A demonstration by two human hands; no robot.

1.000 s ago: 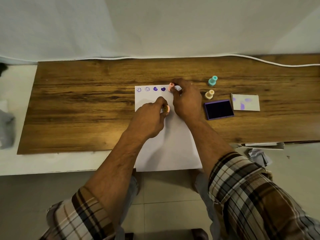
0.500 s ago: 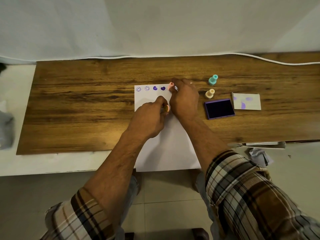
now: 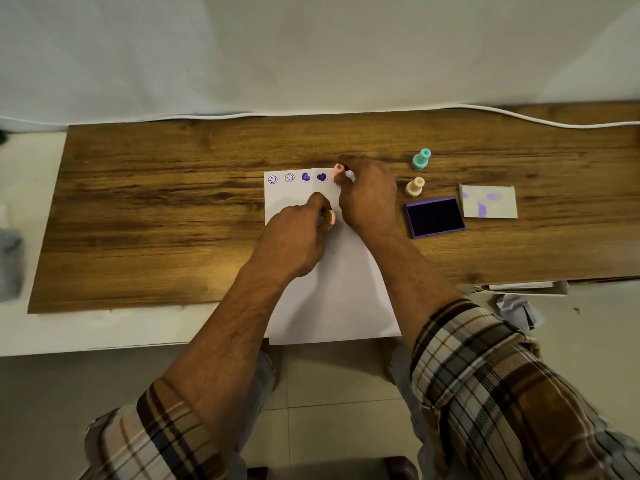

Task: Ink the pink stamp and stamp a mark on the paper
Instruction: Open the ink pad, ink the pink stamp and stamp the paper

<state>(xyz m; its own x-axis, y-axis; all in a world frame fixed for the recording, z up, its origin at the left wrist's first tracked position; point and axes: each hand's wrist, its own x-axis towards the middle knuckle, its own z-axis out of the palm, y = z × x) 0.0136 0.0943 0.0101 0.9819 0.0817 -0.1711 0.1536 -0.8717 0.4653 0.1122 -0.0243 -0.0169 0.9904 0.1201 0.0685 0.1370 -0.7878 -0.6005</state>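
A white paper lies on the wooden board, with a row of purple marks along its top edge: two smileys and two hearts. My right hand pinches the pink stamp upright on the paper's top right corner, just right of the last heart. My left hand rests on the paper and holds a small pink-rimmed round piece with a smiley face on it. The purple ink pad lies open to the right of the paper.
A teal stamp and a cream stamp stand behind the ink pad. An ink-smudged white card lies right of the pad. A white cable runs along the board's back edge. Crumpled paper sits off the front right.
Both hands have stayed almost where they were; the pink stamp remains at the paper's top right corner.
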